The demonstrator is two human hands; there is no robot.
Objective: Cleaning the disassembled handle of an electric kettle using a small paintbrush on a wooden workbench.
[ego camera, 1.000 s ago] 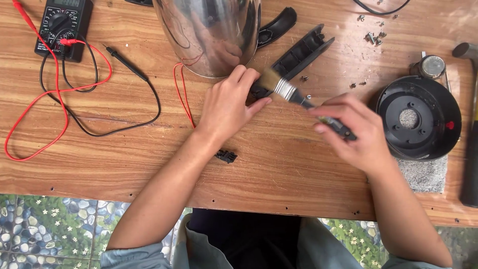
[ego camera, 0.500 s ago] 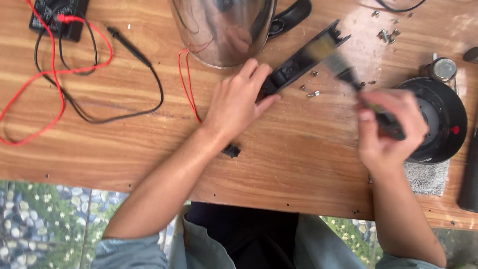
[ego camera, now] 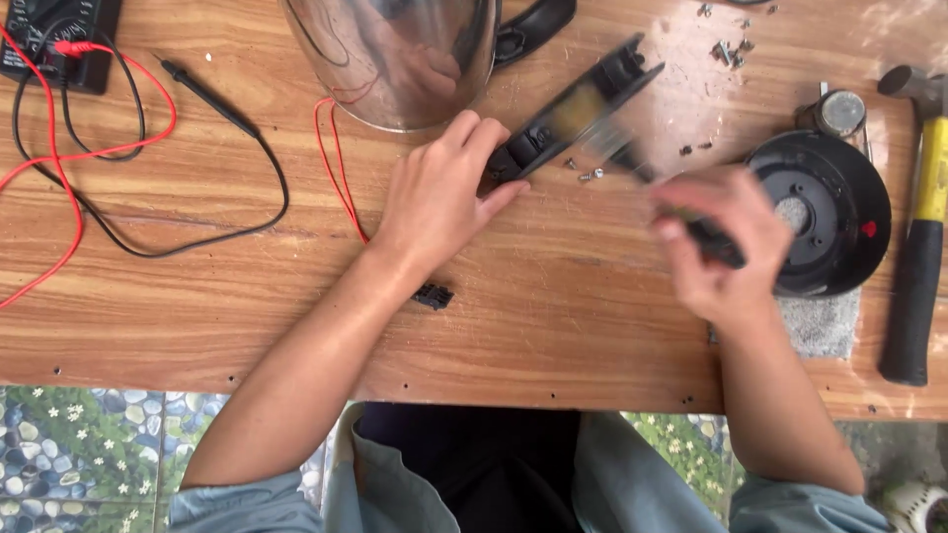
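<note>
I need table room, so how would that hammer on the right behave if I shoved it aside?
The hammer lies flat, so it would probably slide or pivot rather than roll. Its metal head likely makes that end heavier. The black handle sleeve looks rubbery and may drag on the wooden table.
</note>
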